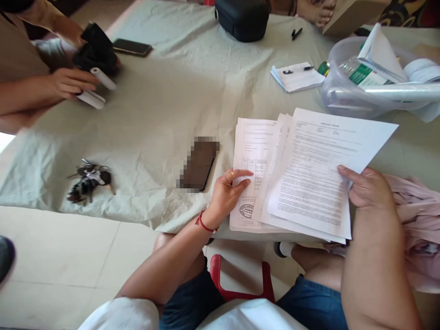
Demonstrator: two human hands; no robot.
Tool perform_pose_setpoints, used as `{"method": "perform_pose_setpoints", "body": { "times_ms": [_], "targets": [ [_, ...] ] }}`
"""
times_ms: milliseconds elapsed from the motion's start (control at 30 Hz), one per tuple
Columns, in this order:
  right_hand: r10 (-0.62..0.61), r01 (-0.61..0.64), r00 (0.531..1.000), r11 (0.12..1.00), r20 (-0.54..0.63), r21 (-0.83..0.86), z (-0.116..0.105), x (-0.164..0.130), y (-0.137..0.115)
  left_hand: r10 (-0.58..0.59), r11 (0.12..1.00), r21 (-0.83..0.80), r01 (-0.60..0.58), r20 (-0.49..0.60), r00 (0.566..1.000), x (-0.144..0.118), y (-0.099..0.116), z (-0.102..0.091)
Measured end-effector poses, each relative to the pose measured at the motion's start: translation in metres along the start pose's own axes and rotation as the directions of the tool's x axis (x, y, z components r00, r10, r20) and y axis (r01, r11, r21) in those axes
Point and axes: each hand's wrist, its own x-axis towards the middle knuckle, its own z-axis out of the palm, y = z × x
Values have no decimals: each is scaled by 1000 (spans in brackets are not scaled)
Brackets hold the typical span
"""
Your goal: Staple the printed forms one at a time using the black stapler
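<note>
Here, your desk (165, 114) is draped in a wrinkled pale green cloth and fills most of the frame, with cream floor tiles (68, 266) showing at the lower left. At the upper right sits a clear plastic tub (340, 94) holding a bottle with a green label (360, 73), folded papers and what looks like a white roll, though the tub's wall blurs them. At the lower right of centre, your left hand (228, 192) rests on the bottom sheet of a stack of printed papers (309, 174), fingers loosely curled with the thumb on top. Your right hand (367, 188) grips the right edge of the top sheets, lifting them tilted off the stack. Just left of the papers lies a dark phone (199, 165), and farther left a bunch of keys (87, 181). At the upper left another person's hand (70, 82) touches white tubes (96, 87). A black case (242, 18) stands at the top centre, with a notepad and pen (297, 75) below it to the right.
</note>
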Motion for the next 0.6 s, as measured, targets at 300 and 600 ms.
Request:
{"method": "perform_pose_setpoints", "body": {
  "times_ms": [300,600],
  "targets": [
    [86,-80,982,996,170,-40,21,-14,0,-148,989,-25,147,-87,985,-2,4,5],
    [26,-21,974,999,225,-24,32,-14,16,-152,981,-132,144,-53,987,-3,-3,7]
  ]
}}
